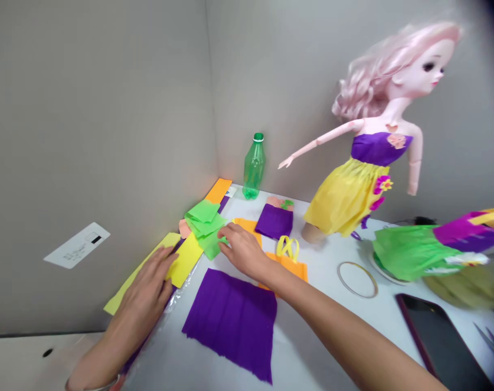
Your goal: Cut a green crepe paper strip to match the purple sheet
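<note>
My left hand lies flat with its fingers stretched over yellow paper strips along the wall. My right hand reaches over the light green crepe paper pieces. Its thumb and forefinger are a little apart, with green paper showing between them. Below it a wrinkled purple paper sheet is spread on the table. Beside my right forearm is an orange paper bag with yellow handles, partly covered. A purple paper piece lies farther back.
A green plastic bottle stands in the back corner. A doll in a purple and yellow dress stands at the right. Near it are a green-skirted figure, a bangle, a phone and blurred scissors.
</note>
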### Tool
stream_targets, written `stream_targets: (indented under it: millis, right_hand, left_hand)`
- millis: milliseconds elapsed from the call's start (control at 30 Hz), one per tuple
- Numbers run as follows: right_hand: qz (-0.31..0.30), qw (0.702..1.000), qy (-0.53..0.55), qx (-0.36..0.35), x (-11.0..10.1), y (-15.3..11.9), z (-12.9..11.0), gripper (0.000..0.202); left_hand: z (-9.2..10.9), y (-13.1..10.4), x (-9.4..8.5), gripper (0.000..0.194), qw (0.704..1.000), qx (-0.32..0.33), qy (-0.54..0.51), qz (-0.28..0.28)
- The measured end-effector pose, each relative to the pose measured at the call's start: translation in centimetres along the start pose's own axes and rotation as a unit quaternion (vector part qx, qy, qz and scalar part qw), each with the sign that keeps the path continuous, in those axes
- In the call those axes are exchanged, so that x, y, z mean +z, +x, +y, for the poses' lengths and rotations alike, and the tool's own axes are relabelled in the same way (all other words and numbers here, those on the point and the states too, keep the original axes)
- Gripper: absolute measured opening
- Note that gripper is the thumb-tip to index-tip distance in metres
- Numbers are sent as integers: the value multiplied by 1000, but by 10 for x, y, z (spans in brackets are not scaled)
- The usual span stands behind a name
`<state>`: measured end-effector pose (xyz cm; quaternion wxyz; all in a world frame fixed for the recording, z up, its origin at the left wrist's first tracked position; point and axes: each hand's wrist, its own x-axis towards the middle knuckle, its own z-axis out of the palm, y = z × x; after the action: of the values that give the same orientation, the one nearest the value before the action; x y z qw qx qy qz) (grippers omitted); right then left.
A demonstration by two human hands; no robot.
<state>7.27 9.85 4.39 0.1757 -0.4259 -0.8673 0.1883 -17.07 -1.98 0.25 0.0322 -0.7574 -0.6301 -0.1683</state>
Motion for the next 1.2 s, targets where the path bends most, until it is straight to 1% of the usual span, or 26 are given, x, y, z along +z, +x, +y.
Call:
stream_targets:
  millis: [33,100,167,200,267,333,367,433,467,533,600,667,767,867,1000,1100,1200]
  right_hand:
    - [-3,1000,-18,-12,5,10,-1,18]
    - [-7,998,-51,-34,14,30,-2,31]
    - [-8,996,-74,-47,23,47,-2,42]
    - [-9,996,-81,-48,27,54,-1,43]
    - [-13,996,-83,-39,33,67,3,32]
    - [-11,997,-75,-15,34,77,10,14]
    - [-3,998,-67,3,32,81,15,10]
    - [27,997,-50,50,23,87,26,18]
    - [47,995,-41,75,17,90,32,21]
    - [87,989,-21,120,2,94,46,17]
    - [121,981,1,150,-11,98,57,12]
    - [145,974,25,170,-20,102,64,15]
    - [158,970,60,176,-21,112,65,19]
    - [129,976,96,146,-10,123,55,17]
    - [35,987,142,68,8,128,38,23]
    - [0,986,164,38,9,119,37,26]
    - [-1,983,178,42,-1,97,48,24]
  left_hand:
    - [0,-1,5,38,1000,12,-7,-11]
    - [-2,-1,12,35,999,18,-18,-36]
    - [-5,3,14,35,998,8,-25,-55]
    - [-7,8,14,35,998,4,-27,-62]
    - [-10,20,12,34,997,0,-26,-75]
    - [-12,34,7,35,995,-4,-24,-100]
    - [-12,41,5,37,993,-8,-26,-118]
    - [-11,53,0,38,987,-18,-39,-153]
    - [-10,57,-3,37,984,-19,-51,-168]
    - [-9,64,-7,35,980,-25,-69,-184]
    - [-8,71,-8,33,978,-32,-81,-189]
    - [-7,78,-7,34,978,-36,-88,-185]
    - [-4,95,-4,40,980,-42,-91,-171]
    - [-1,115,2,41,981,-59,-77,-168]
    - [1,137,14,42,979,-78,-46,-183]
    - [2,147,18,44,978,-90,-16,-190]
    - [3,151,16,43,979,-96,12,-181]
